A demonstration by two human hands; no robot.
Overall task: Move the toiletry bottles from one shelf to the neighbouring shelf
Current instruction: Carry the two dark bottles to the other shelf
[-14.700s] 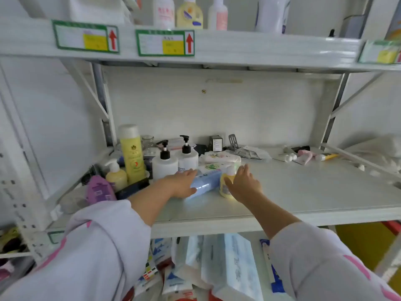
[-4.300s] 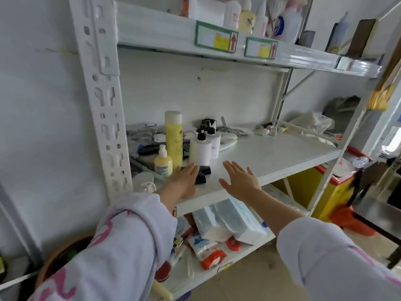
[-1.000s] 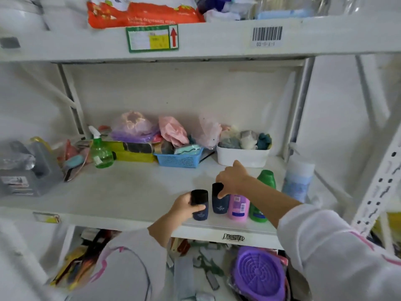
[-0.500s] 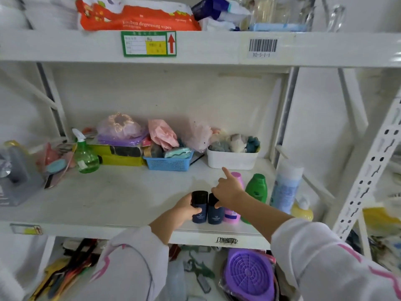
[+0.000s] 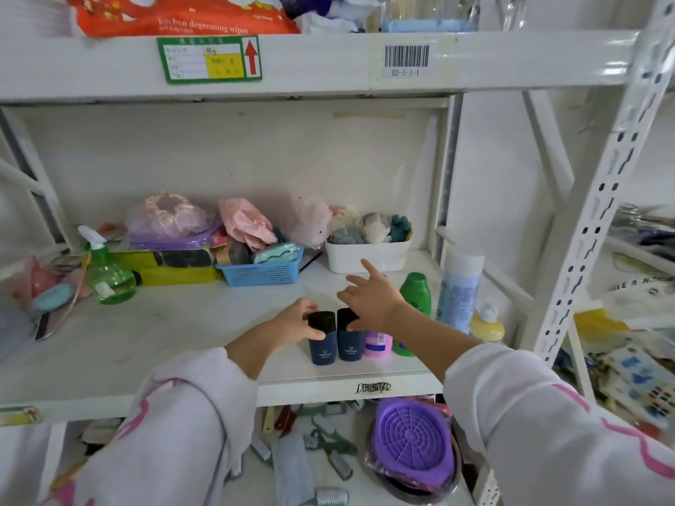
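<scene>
Half a second ago the right hand (image 5: pixel 369 301) rested on the cap of the second dark bottle (image 5: pixel 350 336); now it has lifted, fingers spread and forefinger pointing toward the white tub (image 5: pixel 367 255) behind, only its thumb still against the cap. The left hand (image 5: pixel 294 325) still pinches the first dark bottle (image 5: pixel 322 339) by its black cap. Both bottles stand upright and touching at the front edge of the shelf (image 5: pixel 146 341), with the pink bottle (image 5: pixel 378 344) just right of the second, then the green bottle (image 5: pixel 414 294).
</scene>
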